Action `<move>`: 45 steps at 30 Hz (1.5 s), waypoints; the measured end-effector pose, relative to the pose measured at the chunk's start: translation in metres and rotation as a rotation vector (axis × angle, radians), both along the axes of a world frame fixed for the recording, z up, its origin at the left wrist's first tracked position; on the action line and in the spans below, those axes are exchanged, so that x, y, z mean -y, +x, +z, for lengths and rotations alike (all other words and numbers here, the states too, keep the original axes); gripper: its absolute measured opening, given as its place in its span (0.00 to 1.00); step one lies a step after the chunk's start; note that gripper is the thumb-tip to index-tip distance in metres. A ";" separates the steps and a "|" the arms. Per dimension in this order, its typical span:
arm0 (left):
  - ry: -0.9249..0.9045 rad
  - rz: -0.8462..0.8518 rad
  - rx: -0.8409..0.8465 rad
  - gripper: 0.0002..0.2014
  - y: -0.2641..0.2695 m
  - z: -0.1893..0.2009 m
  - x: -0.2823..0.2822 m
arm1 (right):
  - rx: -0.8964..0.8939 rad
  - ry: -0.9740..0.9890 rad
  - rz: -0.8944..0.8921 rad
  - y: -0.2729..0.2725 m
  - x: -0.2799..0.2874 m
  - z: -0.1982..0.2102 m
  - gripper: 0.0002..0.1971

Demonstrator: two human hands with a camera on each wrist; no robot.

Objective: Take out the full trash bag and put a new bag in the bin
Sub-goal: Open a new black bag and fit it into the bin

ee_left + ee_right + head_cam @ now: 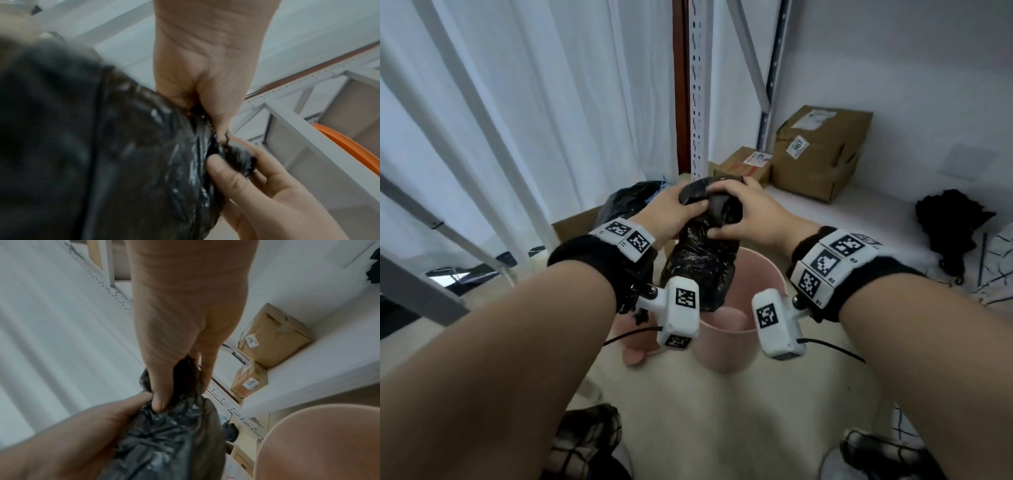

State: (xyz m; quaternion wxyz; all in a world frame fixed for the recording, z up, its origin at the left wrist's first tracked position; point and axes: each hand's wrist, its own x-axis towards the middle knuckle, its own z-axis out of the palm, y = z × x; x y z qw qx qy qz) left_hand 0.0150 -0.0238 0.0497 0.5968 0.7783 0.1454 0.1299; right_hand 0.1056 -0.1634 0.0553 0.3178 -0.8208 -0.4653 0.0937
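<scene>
The pink bin (pixel 726 346) stands open-mouthed below, its opening partly blocked by the hanging black bag (pixel 702 263). A second black bag (pixel 626 202) crowds the far left, and the shelf post (pixel 700 102) rises just behind.

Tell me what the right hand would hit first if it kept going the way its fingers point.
The right hand points forward and left, gripping the black bag. Straight on, it would likely meet the left hand just across the bag's top, though depth is unclear.

Head view looks down; both wrist views, close, share the black bag (pixel 702 260).
</scene>
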 end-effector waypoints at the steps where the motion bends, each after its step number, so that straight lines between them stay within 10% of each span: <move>1: -0.027 -0.006 -0.019 0.09 0.000 0.000 0.000 | 0.044 0.042 -0.027 0.000 -0.003 0.001 0.24; 3: -0.082 0.013 -0.064 0.18 -0.002 0.001 0.000 | 0.078 0.126 -0.091 0.000 -0.007 0.002 0.08; 6: 0.061 0.023 -0.061 0.32 -0.006 0.002 -0.004 | -0.023 0.202 -0.178 0.003 -0.006 0.003 0.13; 11: 0.213 -0.184 -0.049 0.19 -0.009 0.008 0.000 | -0.199 0.252 -0.211 0.006 0.007 0.003 0.17; 18: 0.028 0.093 0.032 0.10 0.003 0.008 -0.001 | -0.616 0.230 -0.021 0.001 0.006 0.006 0.21; 21: 0.212 0.193 -0.028 0.11 0.007 0.002 -0.003 | -0.600 0.154 -0.101 -0.006 0.007 0.009 0.04; 24: 0.538 0.309 0.035 0.22 0.007 0.000 0.001 | -0.473 0.136 -0.291 0.001 0.004 0.004 0.09; 31: 0.589 -0.202 0.012 0.27 0.005 0.010 0.019 | -0.710 0.387 -0.337 -0.004 -0.002 0.010 0.18; 34: 0.437 -0.048 0.091 0.18 0.005 0.009 0.017 | -0.752 0.423 -0.283 -0.006 -0.005 0.010 0.28; 38: -0.317 -0.020 0.036 0.15 -0.001 0.016 0.013 | -0.614 0.417 -0.186 -0.006 -0.002 0.014 0.31; 42: -0.226 0.180 0.043 0.11 -0.002 0.013 -0.001 | -0.442 0.406 -0.201 -0.003 0.003 0.015 0.10; 45: -0.084 0.411 0.144 0.11 -0.005 0.008 -0.012 | -0.181 0.169 -0.380 0.009 0.010 0.005 0.13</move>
